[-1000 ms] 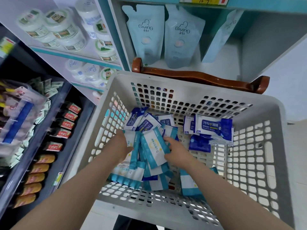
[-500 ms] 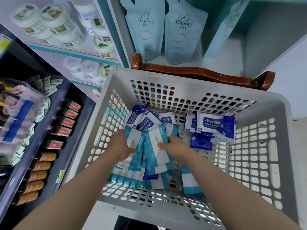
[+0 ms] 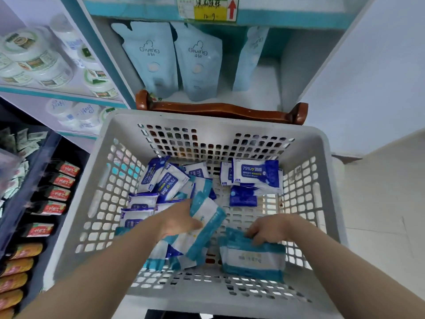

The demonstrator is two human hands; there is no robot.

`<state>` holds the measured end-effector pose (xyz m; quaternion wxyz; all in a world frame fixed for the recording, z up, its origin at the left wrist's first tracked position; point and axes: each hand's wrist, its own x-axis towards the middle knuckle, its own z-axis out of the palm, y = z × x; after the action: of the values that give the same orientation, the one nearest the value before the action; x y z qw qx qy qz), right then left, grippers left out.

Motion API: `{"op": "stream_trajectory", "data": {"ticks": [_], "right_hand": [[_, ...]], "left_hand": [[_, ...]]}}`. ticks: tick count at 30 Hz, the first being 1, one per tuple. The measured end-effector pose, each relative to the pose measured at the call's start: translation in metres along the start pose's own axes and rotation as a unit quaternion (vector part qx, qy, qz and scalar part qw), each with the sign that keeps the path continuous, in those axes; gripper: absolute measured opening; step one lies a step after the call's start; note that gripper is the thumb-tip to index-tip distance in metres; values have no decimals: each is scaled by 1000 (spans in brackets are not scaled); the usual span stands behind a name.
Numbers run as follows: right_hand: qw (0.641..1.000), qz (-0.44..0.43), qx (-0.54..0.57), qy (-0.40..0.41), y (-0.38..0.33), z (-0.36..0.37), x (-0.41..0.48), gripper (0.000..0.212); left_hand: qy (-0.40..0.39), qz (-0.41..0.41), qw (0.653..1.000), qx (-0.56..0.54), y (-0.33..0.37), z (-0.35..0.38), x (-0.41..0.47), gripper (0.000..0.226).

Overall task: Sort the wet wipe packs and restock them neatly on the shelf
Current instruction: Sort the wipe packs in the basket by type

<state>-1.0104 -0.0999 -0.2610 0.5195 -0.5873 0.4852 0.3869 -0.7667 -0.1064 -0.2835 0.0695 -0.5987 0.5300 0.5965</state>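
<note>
A grey perforated basket (image 3: 207, 123) holds many wet wipe packs. Dark blue 75% alcohol wipe packs (image 3: 255, 173) lie along its far side. Teal-and-white packs sit toward the near side. My left hand (image 3: 179, 221) grips a stack of teal packs (image 3: 204, 224) in the middle of the basket. My right hand (image 3: 268, 229) pinches the top edge of another teal pack (image 3: 253, 259) near the right front. The shelf compartment (image 3: 264, 88) behind the basket holds light blue Giving pouches (image 3: 197, 61).
A brown wooden chair back (image 3: 220, 109) stands between basket and shelf. White tubs (image 3: 34, 58) fill the shelves at the left. Red and orange packets (image 3: 55, 194) line a dark rack at the lower left. A white wall rises at the right.
My right hand left the central stack and moved right and nearer, onto a separate teal pack. My left hand now holds the stack alone. The view tilted up, showing a price label.
</note>
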Motion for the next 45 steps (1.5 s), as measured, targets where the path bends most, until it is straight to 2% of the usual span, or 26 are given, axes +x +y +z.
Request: {"op": "stream_trajectory", "data": {"ticks": [2,4,7,9,11,13,16,18,20,23,28,30,33,36,40,42,45], "right_hand": [[1000,0,16,10,7,3,-6,44],[996,7,57,66,13,6,-7,39],[968,16,182,170,25,12,-1,35],[957,2,214,196,29,17,1,42],[961,-3,223,166,28,22,5,49],[959,8,225,172,26,24,8,49],[949,4,243,200,26,27,15,48],[957,-10,223,183,21,29,19,48],[967,-7,196,162,17,30,20,46],[976,7,164,142,20,31,22,45],[977,14,149,152,23,35,22,52],[978,13,129,163,20,32,21,56],[970,2,172,171,22,28,22,71],[977,-6,159,140,21,30,24,62],[985,-10,119,127,19,37,28,54],[987,-10,104,121,19,36,29,53],[986,-14,103,133,17,26,27,54]], "left_hand": [[-32,1,998,45,13,19,11,36],[-44,8,995,92,21,34,21,39],[-38,19,989,141,29,47,33,39],[-24,25,989,145,31,50,38,33],[12,29,989,144,32,48,41,27],[32,24,988,150,33,44,42,27],[6,-19,982,188,25,46,45,28],[-17,-53,970,236,17,55,43,30],[-57,-72,962,257,5,65,45,24],[-85,-61,966,238,0,70,48,28],[-75,-18,976,201,-1,71,55,33],[-79,-13,978,195,-3,71,57,28],[-58,-17,985,161,-1,62,59,22],[-7,-2,967,255,1,55,59,19],[-59,-7,941,332,-6,71,59,17],[-67,2,932,356,-6,75,62,19],[-48,12,941,335,1,64,61,17]]}}
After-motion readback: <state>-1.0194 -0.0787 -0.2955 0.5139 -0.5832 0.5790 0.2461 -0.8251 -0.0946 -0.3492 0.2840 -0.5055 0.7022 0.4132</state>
